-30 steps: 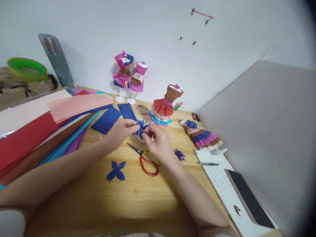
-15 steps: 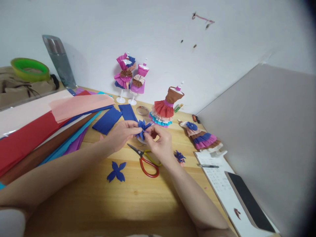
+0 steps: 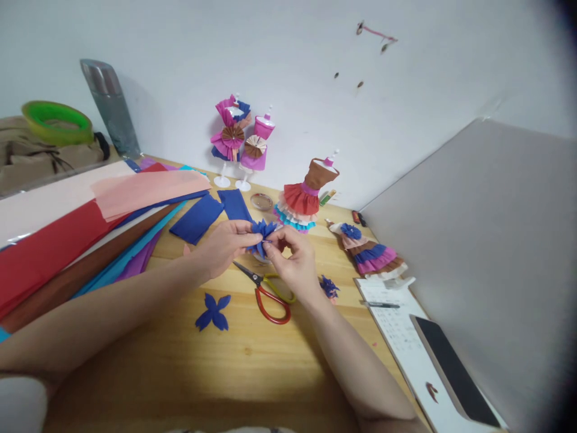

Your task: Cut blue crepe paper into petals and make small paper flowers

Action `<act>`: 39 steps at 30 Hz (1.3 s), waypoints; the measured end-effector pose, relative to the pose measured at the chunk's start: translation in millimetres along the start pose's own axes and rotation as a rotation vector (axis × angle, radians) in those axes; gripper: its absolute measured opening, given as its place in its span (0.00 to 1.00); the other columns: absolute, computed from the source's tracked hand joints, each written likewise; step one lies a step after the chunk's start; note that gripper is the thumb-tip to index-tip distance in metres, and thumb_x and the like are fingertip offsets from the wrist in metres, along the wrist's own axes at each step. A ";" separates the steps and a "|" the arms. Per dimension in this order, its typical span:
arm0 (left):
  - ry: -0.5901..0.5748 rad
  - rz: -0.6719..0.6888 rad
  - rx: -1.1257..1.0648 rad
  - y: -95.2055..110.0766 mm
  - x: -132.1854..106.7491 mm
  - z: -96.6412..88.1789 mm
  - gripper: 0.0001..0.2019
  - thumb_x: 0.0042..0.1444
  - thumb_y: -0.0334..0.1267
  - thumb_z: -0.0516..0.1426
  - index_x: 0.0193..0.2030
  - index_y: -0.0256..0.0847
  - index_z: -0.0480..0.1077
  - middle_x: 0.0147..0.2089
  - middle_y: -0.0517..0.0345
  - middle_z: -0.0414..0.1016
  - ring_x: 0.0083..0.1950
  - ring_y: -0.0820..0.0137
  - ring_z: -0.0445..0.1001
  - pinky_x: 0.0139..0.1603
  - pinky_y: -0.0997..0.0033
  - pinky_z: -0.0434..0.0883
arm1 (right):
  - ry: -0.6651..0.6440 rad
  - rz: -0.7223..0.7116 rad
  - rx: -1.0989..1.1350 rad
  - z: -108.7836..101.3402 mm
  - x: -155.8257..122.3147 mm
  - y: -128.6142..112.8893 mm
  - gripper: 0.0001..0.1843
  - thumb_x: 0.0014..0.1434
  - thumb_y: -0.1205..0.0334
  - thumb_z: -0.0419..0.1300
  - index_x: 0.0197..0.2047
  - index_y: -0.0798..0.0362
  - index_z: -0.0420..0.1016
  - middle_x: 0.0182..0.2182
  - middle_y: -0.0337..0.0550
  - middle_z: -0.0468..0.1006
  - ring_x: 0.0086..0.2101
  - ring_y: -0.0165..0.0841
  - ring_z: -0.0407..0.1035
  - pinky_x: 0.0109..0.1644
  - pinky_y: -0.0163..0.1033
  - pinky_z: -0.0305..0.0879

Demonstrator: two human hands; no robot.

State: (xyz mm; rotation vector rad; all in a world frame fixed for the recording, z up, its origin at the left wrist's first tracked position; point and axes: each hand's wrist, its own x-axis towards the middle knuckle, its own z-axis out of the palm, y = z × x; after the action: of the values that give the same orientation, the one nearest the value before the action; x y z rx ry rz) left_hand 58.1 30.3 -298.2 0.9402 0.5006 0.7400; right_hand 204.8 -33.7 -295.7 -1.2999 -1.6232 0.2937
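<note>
A blue paper flower point(image 3: 260, 236) with pointed petals is held up between my two hands above the table. My left hand point(image 3: 228, 245) pinches its petals from the left, thumb on top. From the right, my right hand point(image 3: 292, 257) closes thumb and fingers on something thin and pale at the flower's middle, perhaps a pin; I cannot make out exactly what. Just below lie scissors point(image 3: 258, 279) with one red and one yellow handle. A single four-petal blue cutout point(image 3: 213, 313) rests flat nearer to me.
Folded coloured paper sheets point(image 3: 90, 234) cover the left side. Behind are small dress forms in paper dresses point(image 3: 307, 195), blue paper pieces point(image 3: 198, 218) and a bottle point(image 3: 112, 108). On the right lie a paper dress point(image 3: 372, 252), a blue flower point(image 3: 329, 286), and a whiteboard point(image 3: 392, 322) with a pen.
The blue flower has turned slightly in my fingers, and its petals look more spread. Both hands keep their grip in nearly the same place. The view has shifted a little.
</note>
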 end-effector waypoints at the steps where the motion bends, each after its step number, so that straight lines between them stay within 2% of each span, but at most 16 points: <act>1: 0.011 0.008 -0.007 -0.4 -0.3 0.1 0.07 0.44 0.32 0.66 0.32 0.34 0.78 0.32 0.53 0.79 0.35 0.70 0.74 0.42 0.68 0.68 | -0.006 -0.001 -0.005 0.0 -0.2 -0.4 0.07 0.56 0.64 0.59 0.26 0.51 0.68 0.23 0.37 0.67 0.27 0.31 0.63 0.31 0.37 0.61; 5: 0.045 0.037 -0.057 -1.9 -1.2 0.1 0.07 0.44 0.32 0.66 0.33 0.34 0.79 0.33 0.53 0.80 0.35 0.70 0.74 0.40 0.69 0.68 | -0.017 -0.048 -0.029 0.1 -1.0 -1.5 0.07 0.56 0.65 0.59 0.26 0.50 0.68 0.24 0.38 0.69 0.27 0.31 0.64 0.32 0.38 0.62; 9: 0.068 0.049 -0.068 -2.3 -1.6 0.5 0.07 0.45 0.31 0.65 0.33 0.34 0.79 0.33 0.53 0.80 0.35 0.70 0.74 0.41 0.68 0.69 | -0.012 -0.088 -0.027 1.0 -1.0 -0.7 0.07 0.56 0.65 0.59 0.27 0.51 0.69 0.24 0.38 0.71 0.27 0.32 0.64 0.32 0.38 0.62; 14: 0.059 0.050 -0.065 -1.8 -0.6 1.2 0.07 0.42 0.30 0.67 0.32 0.35 0.78 0.33 0.55 0.80 0.37 0.70 0.76 0.46 0.66 0.69 | 0.002 -0.045 -0.034 1.2 -0.9 -0.3 0.07 0.56 0.64 0.59 0.26 0.51 0.69 0.23 0.38 0.70 0.26 0.31 0.64 0.31 0.38 0.62; 21: 0.057 0.076 -0.010 -2.5 -0.3 1.8 0.13 0.39 0.30 0.67 0.36 0.35 0.79 0.37 0.52 0.82 0.42 0.66 0.78 0.51 0.63 0.69 | 0.010 0.008 -0.011 0.2 0.2 -2.8 0.08 0.55 0.63 0.59 0.24 0.52 0.70 0.21 0.38 0.69 0.25 0.31 0.63 0.31 0.37 0.61; 24: 0.087 0.095 0.039 -3.8 0.6 1.2 0.12 0.38 0.32 0.68 0.33 0.36 0.79 0.34 0.55 0.82 0.39 0.68 0.77 0.49 0.64 0.70 | 0.011 0.061 0.033 2.1 0.0 -0.8 0.09 0.54 0.63 0.59 0.22 0.52 0.70 0.20 0.37 0.69 0.24 0.29 0.61 0.30 0.36 0.59; 27: 0.119 0.130 0.123 -4.8 1.3 1.1 0.11 0.36 0.33 0.68 0.31 0.37 0.78 0.31 0.58 0.80 0.35 0.69 0.76 0.46 0.64 0.71 | 0.029 0.187 0.127 6.1 -0.3 3.4 0.09 0.51 0.61 0.59 0.22 0.53 0.71 0.19 0.37 0.70 0.22 0.28 0.60 0.28 0.35 0.57; 32: 0.152 0.159 0.244 -3.2 0.1 3.8 0.11 0.37 0.34 0.67 0.31 0.37 0.78 0.29 0.60 0.80 0.34 0.69 0.76 0.45 0.65 0.71 | 0.022 0.320 0.258 10.0 0.5 7.6 0.10 0.48 0.57 0.59 0.20 0.52 0.69 0.18 0.36 0.69 0.20 0.27 0.58 0.26 0.35 0.55; 35: 0.163 0.166 0.246 -1.1 -0.4 4.1 0.10 0.37 0.34 0.67 0.31 0.37 0.78 0.29 0.60 0.80 0.33 0.70 0.76 0.44 0.66 0.71 | -0.006 0.267 0.193 6.4 0.6 5.7 0.07 0.49 0.59 0.58 0.24 0.52 0.70 0.21 0.37 0.70 0.22 0.28 0.61 0.27 0.35 0.57; 37: 0.170 0.173 0.249 -0.3 -0.3 3.2 0.11 0.37 0.34 0.67 0.31 0.37 0.78 0.30 0.59 0.80 0.33 0.69 0.76 0.44 0.66 0.71 | 0.014 0.147 0.080 2.6 0.1 3.6 0.03 0.50 0.63 0.58 0.27 0.52 0.70 0.23 0.37 0.70 0.24 0.29 0.62 0.29 0.35 0.59; 39: 0.170 0.174 0.258 -0.3 -0.1 2.0 0.10 0.38 0.34 0.66 0.31 0.36 0.77 0.30 0.58 0.81 0.34 0.69 0.77 0.44 0.66 0.71 | 0.040 0.000 -0.042 -0.2 -0.8 2.1 0.03 0.51 0.67 0.57 0.26 0.52 0.67 0.23 0.36 0.69 0.26 0.30 0.62 0.32 0.36 0.60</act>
State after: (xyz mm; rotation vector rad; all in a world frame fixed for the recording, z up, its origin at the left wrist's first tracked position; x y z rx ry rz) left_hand 59.5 29.0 -297.4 1.1775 0.6810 0.9323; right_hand 206.2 -33.6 -297.5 -1.3293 -1.6035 0.2335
